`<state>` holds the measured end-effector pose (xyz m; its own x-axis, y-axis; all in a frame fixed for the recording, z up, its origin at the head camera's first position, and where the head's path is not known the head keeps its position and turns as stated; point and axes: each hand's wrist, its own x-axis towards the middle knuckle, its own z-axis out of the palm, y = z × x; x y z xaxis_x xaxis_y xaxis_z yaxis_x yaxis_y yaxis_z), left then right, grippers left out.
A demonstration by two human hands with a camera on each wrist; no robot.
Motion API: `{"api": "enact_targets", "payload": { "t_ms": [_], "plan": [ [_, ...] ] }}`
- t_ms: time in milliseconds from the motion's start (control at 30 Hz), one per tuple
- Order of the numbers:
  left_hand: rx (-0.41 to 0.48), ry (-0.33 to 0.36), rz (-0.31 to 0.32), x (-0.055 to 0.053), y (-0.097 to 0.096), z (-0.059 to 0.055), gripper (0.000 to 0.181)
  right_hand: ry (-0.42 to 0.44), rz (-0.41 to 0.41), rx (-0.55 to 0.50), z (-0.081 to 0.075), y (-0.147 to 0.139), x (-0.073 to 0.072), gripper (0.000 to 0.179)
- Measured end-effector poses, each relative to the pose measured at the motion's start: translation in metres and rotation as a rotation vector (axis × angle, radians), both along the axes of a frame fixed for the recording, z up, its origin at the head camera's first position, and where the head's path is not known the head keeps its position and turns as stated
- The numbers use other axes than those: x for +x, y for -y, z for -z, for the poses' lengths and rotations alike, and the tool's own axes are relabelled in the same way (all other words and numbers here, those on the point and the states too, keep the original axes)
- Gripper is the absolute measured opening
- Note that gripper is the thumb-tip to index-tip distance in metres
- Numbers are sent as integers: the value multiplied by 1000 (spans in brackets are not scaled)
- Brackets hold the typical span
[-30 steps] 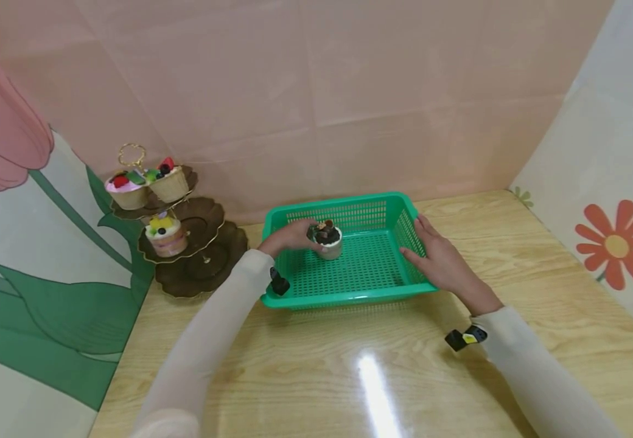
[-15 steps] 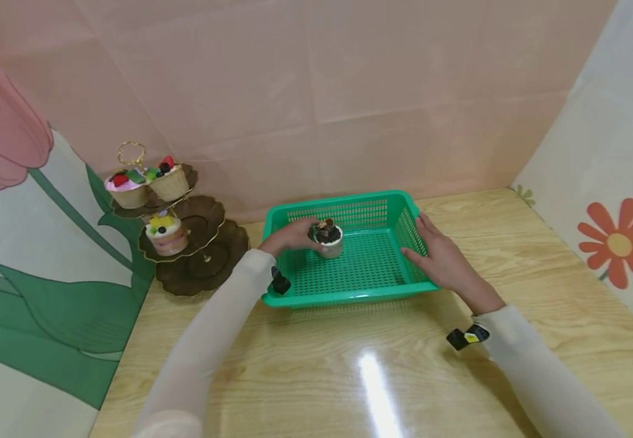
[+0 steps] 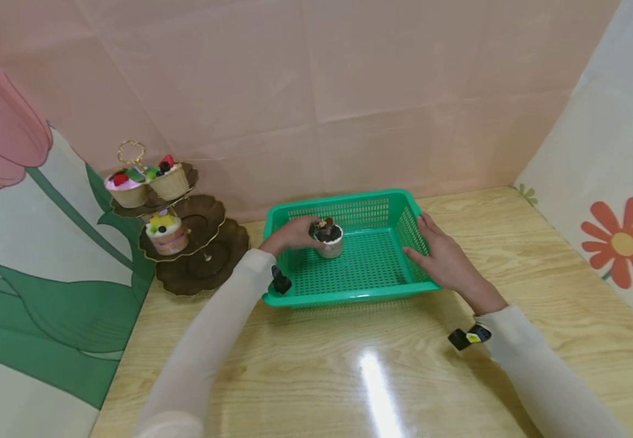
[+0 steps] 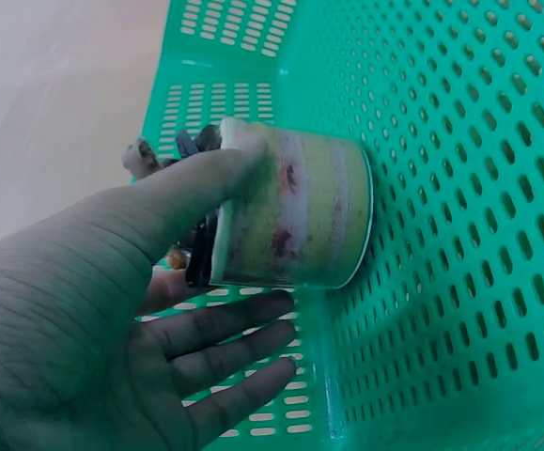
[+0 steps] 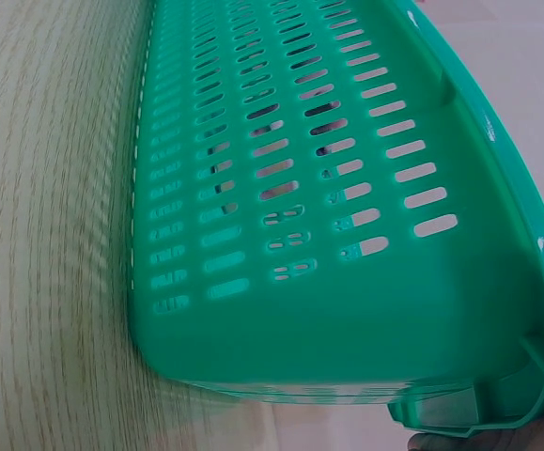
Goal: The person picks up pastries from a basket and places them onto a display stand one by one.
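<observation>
A small layered dessert cup (image 3: 330,246) with dark chocolate-like topping stands in the left half of the green plastic basket (image 3: 349,298). My left hand (image 3: 297,234) reaches over the basket's left end and holds this cup near its top. In the left wrist view the thumb lies along the side of the dessert cup (image 4: 300,207), the index finger is mostly hidden behind it, and the other fingers are spread apart. The cup's base is at the basket floor. My right hand (image 3: 445,258) grips the basket's right end, thumb inside the wall and fingers along the outside.
At the left stands a brown tiered stand (image 3: 201,267) with a gold ring handle. Two fruit-topped cupcakes (image 3: 168,182) sit on its top tier, and a yellow-topped dessert cup (image 3: 167,234) on the middle one. A pink backdrop (image 3: 349,91) rises behind the wooden table (image 3: 294,377).
The view has shifted very slightly. Both hands, the dessert cup and the basket keep nearly the same places.
</observation>
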<state>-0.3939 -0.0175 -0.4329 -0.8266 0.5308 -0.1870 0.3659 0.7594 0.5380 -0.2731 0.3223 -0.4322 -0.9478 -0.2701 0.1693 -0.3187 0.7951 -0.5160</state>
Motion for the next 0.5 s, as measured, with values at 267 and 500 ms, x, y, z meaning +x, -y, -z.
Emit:
{"api": "enact_targets", "payload": {
  "t_ms": [267,500],
  "plan": [
    [71,-33,-61,1,2,2,70,9,4,-9,1,-1,4,81],
    [242,-102,-135,0,11,-6,61,-11,6,-18,2,0,1,81]
  ]
}}
